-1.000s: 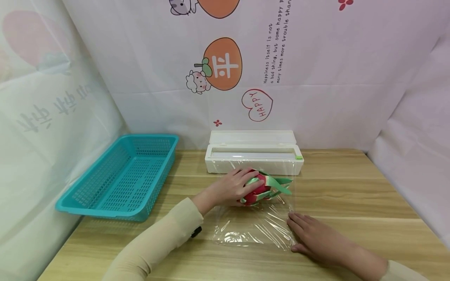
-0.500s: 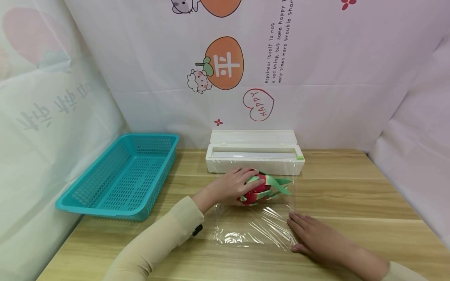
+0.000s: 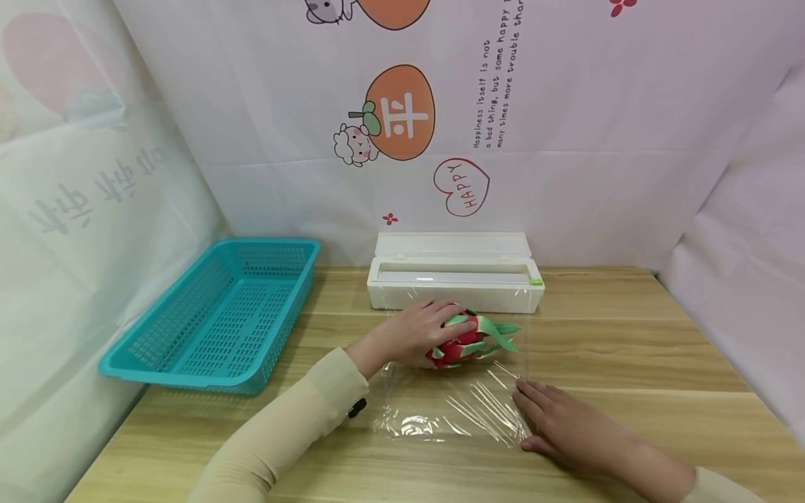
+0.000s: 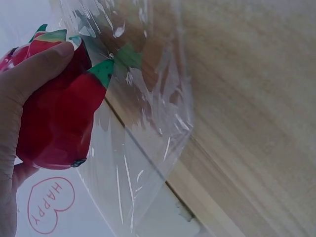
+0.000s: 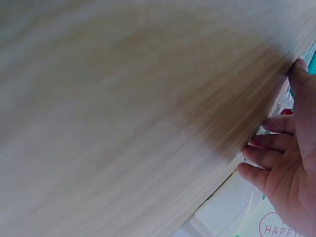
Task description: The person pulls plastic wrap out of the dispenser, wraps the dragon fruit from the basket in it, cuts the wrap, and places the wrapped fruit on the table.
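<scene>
A red dragon fruit (image 3: pixel 462 342) with green scales lies on a sheet of cling film (image 3: pixel 453 412) spread over the wooden table. My left hand (image 3: pixel 409 335) grips the fruit from the left, fingers over its top. In the left wrist view, the thumb presses against the red skin of the dragon fruit (image 4: pixel 59 113), and the film (image 4: pixel 153 108) shows creased beside it. My right hand (image 3: pixel 566 426) rests at the right edge of the film, fingertips down on the table. In the right wrist view, that hand (image 5: pixel 286 153) has its fingers spread and loosely bent.
Behind the fruit stands a white cling film box (image 3: pixel 455 297) with its lid up, and the film runs forward from it. A turquoise plastic basket (image 3: pixel 270 342) is at the left of the table (image 3: pixel 616 335). Printed white cloth (image 3: pixel 566 195) hangs around the back and sides.
The dragon fruit's leafy end has shifted very slightly under my left hand. My right hand stays at the film's edge.
</scene>
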Demonstrator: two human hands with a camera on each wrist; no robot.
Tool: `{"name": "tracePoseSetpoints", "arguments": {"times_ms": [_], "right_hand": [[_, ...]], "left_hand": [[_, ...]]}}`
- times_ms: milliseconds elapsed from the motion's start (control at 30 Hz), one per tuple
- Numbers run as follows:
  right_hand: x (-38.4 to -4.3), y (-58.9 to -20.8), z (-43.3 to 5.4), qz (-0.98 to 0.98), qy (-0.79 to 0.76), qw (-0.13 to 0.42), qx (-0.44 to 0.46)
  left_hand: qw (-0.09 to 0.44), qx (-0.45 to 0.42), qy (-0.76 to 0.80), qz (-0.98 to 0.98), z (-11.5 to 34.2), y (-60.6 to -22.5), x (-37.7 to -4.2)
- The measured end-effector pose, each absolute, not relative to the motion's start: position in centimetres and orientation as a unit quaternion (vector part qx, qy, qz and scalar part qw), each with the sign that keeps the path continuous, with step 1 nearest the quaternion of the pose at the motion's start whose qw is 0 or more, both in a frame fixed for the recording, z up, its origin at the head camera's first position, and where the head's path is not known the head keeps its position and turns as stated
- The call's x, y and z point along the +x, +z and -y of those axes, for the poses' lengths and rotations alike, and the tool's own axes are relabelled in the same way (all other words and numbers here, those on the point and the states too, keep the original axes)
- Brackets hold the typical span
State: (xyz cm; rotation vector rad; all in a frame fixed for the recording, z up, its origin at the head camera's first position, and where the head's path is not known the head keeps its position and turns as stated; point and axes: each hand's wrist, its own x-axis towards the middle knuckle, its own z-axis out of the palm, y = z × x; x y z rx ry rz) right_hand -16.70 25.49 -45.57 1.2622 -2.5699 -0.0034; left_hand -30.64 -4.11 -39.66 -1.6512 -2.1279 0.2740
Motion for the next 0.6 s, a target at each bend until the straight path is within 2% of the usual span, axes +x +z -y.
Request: {"name": "tracePoseSetpoints", "arguments": {"times_ms": [333,600], "right_hand": [[-16.63,-45.39,-25.39,0.891,0.001,0.139,0.433],[-17.01,-45.63,-25.5,0.887,0.001,0.145,0.438]], "left_hand": [[0.166,-0.576,0.124,0.791,3.46,-39.33,-30.43],[0.161,-0.571,0.141,0.793,3.21,-39.39,-30.45]]}}
